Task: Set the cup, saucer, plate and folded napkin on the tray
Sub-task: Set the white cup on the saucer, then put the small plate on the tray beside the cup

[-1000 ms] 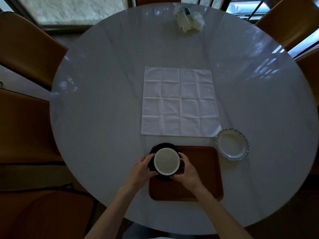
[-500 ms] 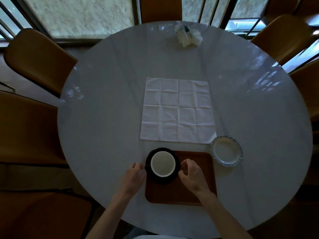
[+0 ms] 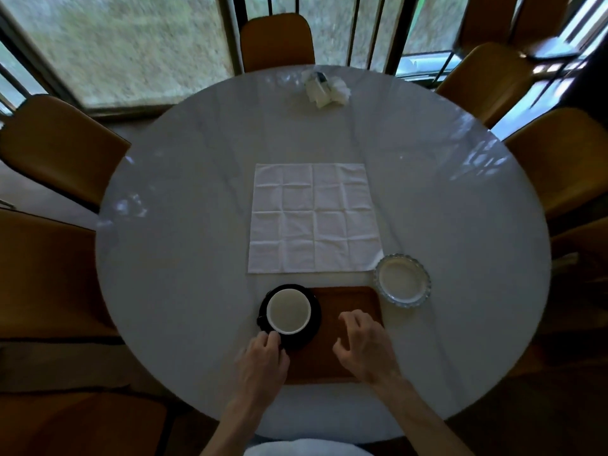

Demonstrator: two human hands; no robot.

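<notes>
A white-lined cup (image 3: 289,311) stands on a black saucer (image 3: 314,327) at the left end of the brown tray (image 3: 348,304). My left hand (image 3: 263,358) touches the saucer's near left edge with curled fingers. Over the tray's right half, my right hand (image 3: 363,345) hovers with loose, spread fingers and holds nothing. A glass-rimmed plate (image 3: 402,280) sits on the table just beyond the tray's right corner. The white napkin (image 3: 312,218) lies unfolded and flat on the table behind the tray.
The round white table (image 3: 164,258) is ringed by brown chairs (image 3: 59,153). A crumpled white bundle (image 3: 324,88) lies at the far edge. Windows stand behind.
Cup and saucer were set down on the tray's left end. My right hand has let go and drawn off to the right; the left stays at the saucer's edge.
</notes>
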